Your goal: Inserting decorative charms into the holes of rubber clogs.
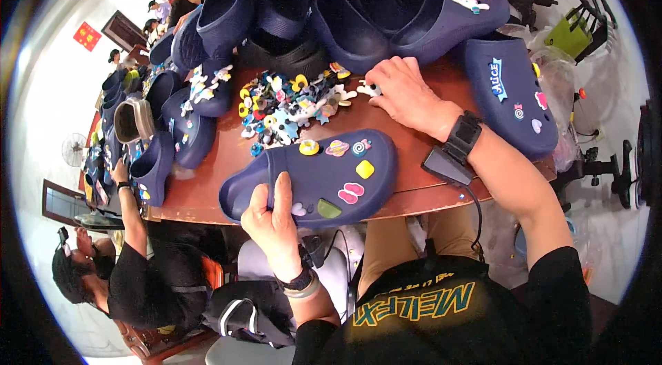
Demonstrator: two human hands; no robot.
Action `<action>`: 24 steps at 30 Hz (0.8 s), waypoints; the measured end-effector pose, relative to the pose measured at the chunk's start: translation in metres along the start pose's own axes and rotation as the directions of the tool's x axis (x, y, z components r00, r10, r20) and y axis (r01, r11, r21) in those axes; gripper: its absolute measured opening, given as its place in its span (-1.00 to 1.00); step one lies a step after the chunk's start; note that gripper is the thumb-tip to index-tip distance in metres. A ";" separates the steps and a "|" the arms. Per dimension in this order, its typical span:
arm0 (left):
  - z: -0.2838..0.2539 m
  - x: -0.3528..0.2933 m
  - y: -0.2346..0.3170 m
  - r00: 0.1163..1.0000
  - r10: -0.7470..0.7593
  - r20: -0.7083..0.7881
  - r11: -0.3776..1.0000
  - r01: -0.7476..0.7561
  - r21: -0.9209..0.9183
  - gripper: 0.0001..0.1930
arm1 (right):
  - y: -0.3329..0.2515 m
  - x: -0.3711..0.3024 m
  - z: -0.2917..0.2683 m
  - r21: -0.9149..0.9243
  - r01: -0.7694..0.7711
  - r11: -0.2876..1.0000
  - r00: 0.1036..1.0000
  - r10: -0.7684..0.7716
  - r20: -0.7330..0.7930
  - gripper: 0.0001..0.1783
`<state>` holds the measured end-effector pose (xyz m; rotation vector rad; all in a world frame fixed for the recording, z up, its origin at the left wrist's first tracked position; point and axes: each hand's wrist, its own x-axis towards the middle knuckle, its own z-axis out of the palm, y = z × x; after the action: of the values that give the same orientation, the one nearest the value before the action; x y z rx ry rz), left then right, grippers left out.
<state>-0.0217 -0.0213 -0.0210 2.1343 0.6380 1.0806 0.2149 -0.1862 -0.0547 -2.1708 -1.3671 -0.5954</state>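
A navy clog (324, 179) lies sideways near the table's front edge, its toe to the right. Several charms sit in its upper, among them a yellow square, pink flip-flops, a swirl lollipop and a green half-round piece. My left hand (272, 223) grips its heel end, one finger stretched over the edge of the opening. Beyond it my right hand (407, 96) bends over the table, fingertips closed at a white shoe charm (367, 90) that pokes out from under them. Just left of that hand spreads a loose pile of mixed charms (283, 113).
Navy clogs (352, 27) are stacked along the far side. A charm-covered clog (510, 96) stands at the right, with more clogs (186, 127) at the left. A co-worker (148, 275) sits to my left, one hand at the clogs there. A cable hangs from my right wrist device (448, 158).
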 end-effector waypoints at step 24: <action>0.029 0.001 0.009 0.963 0.263 -0.061 0.948 -0.246 0.203 -0.53 | -0.091 0.026 -0.022 0.337 0.113 0.935 0.993 -0.118 -0.006 -0.82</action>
<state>0.0043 -0.0363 -0.0265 2.3987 0.5343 1.3023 0.1404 -0.1488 -0.0057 -1.8335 -1.4906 -0.3557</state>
